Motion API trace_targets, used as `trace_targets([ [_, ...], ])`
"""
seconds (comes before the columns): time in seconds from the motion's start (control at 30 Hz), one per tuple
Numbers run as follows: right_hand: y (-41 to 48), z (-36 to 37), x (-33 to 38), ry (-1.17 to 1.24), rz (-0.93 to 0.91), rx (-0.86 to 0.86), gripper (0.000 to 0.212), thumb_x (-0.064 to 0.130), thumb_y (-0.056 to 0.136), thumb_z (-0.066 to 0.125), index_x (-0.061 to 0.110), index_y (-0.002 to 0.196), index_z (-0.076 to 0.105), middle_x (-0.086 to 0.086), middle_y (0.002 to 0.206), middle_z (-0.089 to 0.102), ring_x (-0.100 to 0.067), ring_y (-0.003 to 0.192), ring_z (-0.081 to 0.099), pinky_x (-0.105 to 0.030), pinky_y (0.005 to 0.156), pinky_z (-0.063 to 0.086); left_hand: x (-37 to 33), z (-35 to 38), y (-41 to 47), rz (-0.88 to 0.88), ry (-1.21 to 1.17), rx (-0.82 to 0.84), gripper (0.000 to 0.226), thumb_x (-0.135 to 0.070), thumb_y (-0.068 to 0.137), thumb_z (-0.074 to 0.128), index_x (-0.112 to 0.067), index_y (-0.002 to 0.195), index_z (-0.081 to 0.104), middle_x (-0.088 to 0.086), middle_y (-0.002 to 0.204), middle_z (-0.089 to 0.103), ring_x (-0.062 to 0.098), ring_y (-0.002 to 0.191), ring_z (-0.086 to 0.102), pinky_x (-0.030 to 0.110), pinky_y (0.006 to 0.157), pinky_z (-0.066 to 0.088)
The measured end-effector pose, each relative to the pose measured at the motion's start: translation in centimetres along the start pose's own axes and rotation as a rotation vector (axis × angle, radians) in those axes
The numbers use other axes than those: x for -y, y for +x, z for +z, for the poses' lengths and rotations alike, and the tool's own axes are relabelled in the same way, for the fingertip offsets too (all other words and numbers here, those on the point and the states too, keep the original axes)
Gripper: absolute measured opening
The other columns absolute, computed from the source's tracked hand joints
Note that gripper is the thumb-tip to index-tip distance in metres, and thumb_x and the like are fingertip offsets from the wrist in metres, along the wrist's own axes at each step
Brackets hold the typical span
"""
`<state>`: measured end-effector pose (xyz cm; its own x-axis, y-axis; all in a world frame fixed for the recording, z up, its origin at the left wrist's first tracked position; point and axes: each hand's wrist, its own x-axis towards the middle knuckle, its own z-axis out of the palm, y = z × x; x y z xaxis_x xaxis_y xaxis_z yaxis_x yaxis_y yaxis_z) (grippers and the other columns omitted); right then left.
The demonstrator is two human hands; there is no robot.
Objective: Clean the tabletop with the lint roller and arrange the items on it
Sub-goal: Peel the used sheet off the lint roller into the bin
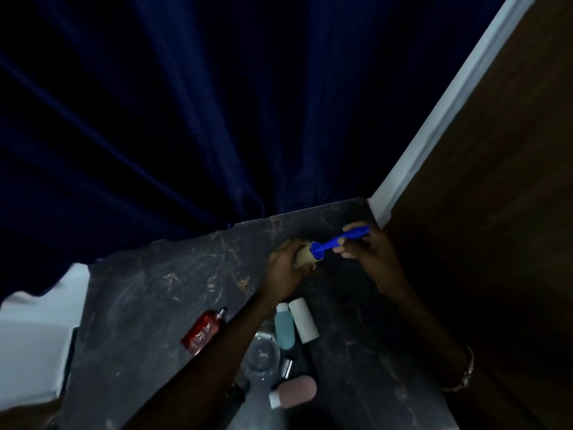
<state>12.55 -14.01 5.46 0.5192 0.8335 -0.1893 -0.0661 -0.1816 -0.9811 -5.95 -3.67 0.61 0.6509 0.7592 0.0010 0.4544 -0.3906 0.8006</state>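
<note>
Head view: at 6 o'clock on the surface [148, 293] lay a pink bottle [297, 391], bowl [262, 356], teal bottle [283, 330] and white roll [305, 319], with a red bottle [204, 332] at 9. Farther, toward 1 o'clock, the roller [318, 247] was held: the left hand [283, 266] had fingers wrapped round its cardboard core [305, 255], and the right hand [370, 248] had fingers pinching the blue handle [350, 235]. It looked light and stiff, with a crushable core; the handle seemed the safest hold.

Nothing legible from here. Only candidate is the red bottle [204, 332] lying on the bench [139, 290]: white print on its side, looks like a logo mark with small lettering under it, too blurred and dim to read. Teal bottle [283, 328], white roll [304, 319] and pink bottle [297, 389] nearby show plain surfaces, as far as I can tell.
</note>
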Motion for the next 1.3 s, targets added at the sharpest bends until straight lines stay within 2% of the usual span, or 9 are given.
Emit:
trace_targets([
  [0.13, -4.3, 2.0, 0.6, 0.038, -0.045, 0.006, 0.038, 0.005, 0.084, 0.072, 0.033, 0.109, 0.064, -0.014, 0.096, 0.073, -0.024, 0.075, 0.076, -0.023, 0.064, 0.058, 0.1, -2.9, -5.2, 0.004, 0.026, -0.012, 0.050, -0.013, 0.080, 0.086, -0.011, 0.127, 0.069, 0.006, 0.122, 0.069, 0.024, 0.109, 0.067, 0.041, 0.095, 0.055],
  [0.2, -5.5, 2.8, 0.8, -0.064, -0.080, -0.008, 0.038, 0.007, 0.084, 0.073, 0.028, 0.114, 0.063, -0.013, 0.096, 0.070, -0.020, 0.073, 0.075, -0.023, 0.065, 0.059, 0.2, -3.7, -7.0, 0.002, 0.053, -0.022, 0.051, -0.014, 0.080, 0.086, -0.013, 0.127, 0.069, 0.005, 0.121, 0.068, 0.023, 0.108, 0.066, 0.040, 0.094, 0.055],
  [0.33, -8.6, 5.0, 3.0, -0.685, -0.228, 0.110, 0.033, 0.028, 0.082, 0.074, 0.026, 0.114, 0.065, 0.010, 0.102, 0.067, -0.005, 0.091, 0.065, -0.011, 0.083, 0.048, 0.9, -6.3, -11.4, -0.002, 0.170, -0.064, 0.052, -0.018, 0.080, 0.083, -0.022, 0.129, 0.067, -0.001, 0.120, 0.066, 0.022, 0.107, 0.064, 0.040, 0.092, 0.055],
  [0.43, -10.0, 7.1, 4.8, -1.143, -0.149, 0.314, 0.023, 0.040, 0.083, 0.066, 0.030, 0.104, 0.063, 0.002, 0.103, 0.066, -0.018, 0.092, 0.065, -0.033, 0.084, 0.053, 1.3, -8.3, -14.0, 0.025, 0.279, -0.097, 0.054, -0.022, 0.081, 0.083, -0.025, 0.132, 0.063, -0.003, 0.121, 0.064, 0.020, 0.108, 0.060, 0.037, 0.092, 0.054],
  [0.57, -11.7, 10.8, 5.1, -1.526, -0.164, 0.276, 0.027, 0.041, 0.083, 0.060, 0.022, 0.103, 0.060, -0.006, 0.109, 0.065, -0.030, 0.101, 0.065, -0.040, 0.091, 0.046, 1.2, -10.4, -16.7, 0.115, 0.422, -0.124, 0.051, -0.026, 0.083, 0.081, -0.027, 0.130, 0.061, -0.007, 0.121, 0.062, 0.018, 0.109, 0.056, 0.034, 0.088, 0.054],
  [0.7, -13.7, 16.0, 4.1, -1.496, -0.252, 0.342, 0.029, 0.036, 0.080, 0.059, 0.019, 0.103, 0.060, -0.009, 0.113, 0.065, -0.034, 0.103, 0.065, -0.037, 0.083, 0.050, 0.2, -11.3, -18.8, 0.173, 0.538, -0.176, 0.047, -0.028, 0.081, 0.082, -0.028, 0.122, 0.060, -0.006, 0.118, 0.062, 0.020, 0.107, 0.059, 0.038, 0.078, 0.057],
  [0.93, -15.3, 19.1, 2.4, -1.405, -0.340, 0.375, 0.030, 0.045, 0.080, 0.051, 0.022, 0.096, 0.060, -0.009, 0.103, 0.068, -0.034, 0.090, 0.068, -0.034, 0.073, 0.048, 2.2, -15.3, -22.9, 0.090, 0.693, -0.230, 0.045, -0.036, 0.084, 0.077, -0.034, 0.126, 0.060, -0.010, 0.124, 0.060, 0.020, 0.117, 0.057, 0.048, 0.093, 0.048],
  [1.17, -16.1, 18.2, -0.1, -1.364, -0.298, 0.397, 0.035, 0.053, 0.082, 0.052, 0.021, 0.089, 0.062, -0.010, 0.094, 0.071, -0.034, 0.087, 0.069, -0.029, 0.063, 0.040, 7.4, -20.8, -29.1, -0.166, 0.699, -0.308, 0.046, -0.031, 0.088, 0.075, -0.033, 0.130, 0.059, -0.010, 0.128, 0.059, 0.021, 0.116, 0.057, 0.044, 0.092, 0.048],
  [1.3, -16.8, 20.1, -0.8, -1.273, -0.227, 0.429, 0.027, 0.050, 0.079, 0.052, 0.026, 0.066, 0.052, 0.001, 0.069, 0.065, -0.026, 0.077, 0.068, -0.028, 0.060, 0.040, 8.7, -22.0, -32.1, -0.209, 0.636, -0.338, 0.048, -0.031, 0.088, 0.076, -0.030, 0.133, 0.059, -0.008, 0.129, 0.062, 0.022, 0.116, 0.059, 0.043, 0.091, 0.050],
])
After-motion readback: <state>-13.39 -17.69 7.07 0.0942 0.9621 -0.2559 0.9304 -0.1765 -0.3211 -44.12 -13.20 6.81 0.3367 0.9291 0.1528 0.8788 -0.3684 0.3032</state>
